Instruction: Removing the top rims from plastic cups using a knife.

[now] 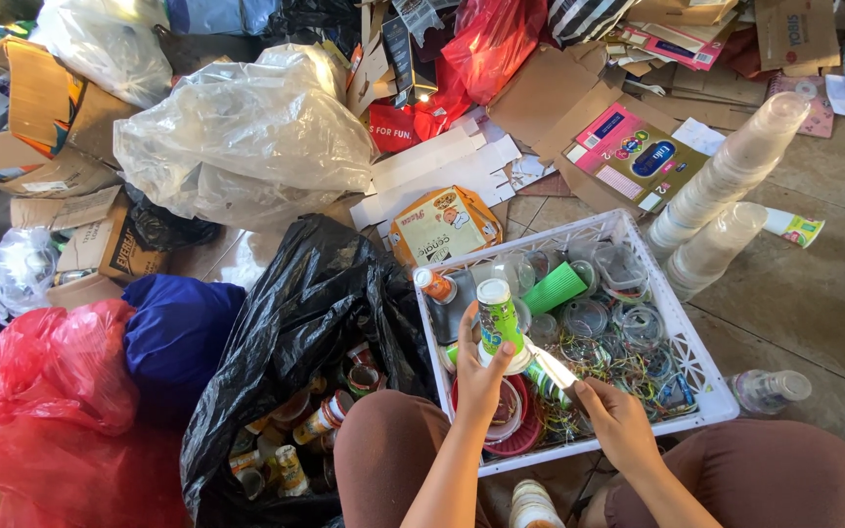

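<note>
My left hand grips a small green and white plastic bottle, held upright over a white plastic crate. My right hand holds a knife whose blade points at the bottle's lower end. The crate holds clear cups, lids, a green cup, an orange-capped bottle and tangled rubber bands. My knees show at the bottom edge of the view.
A black bag of small bottles lies open at my left. Stacked clear cups stand beyond the crate. A clear bottle lies on the tiles at right. Red, blue and clear bags and flattened cardboard crowd the floor.
</note>
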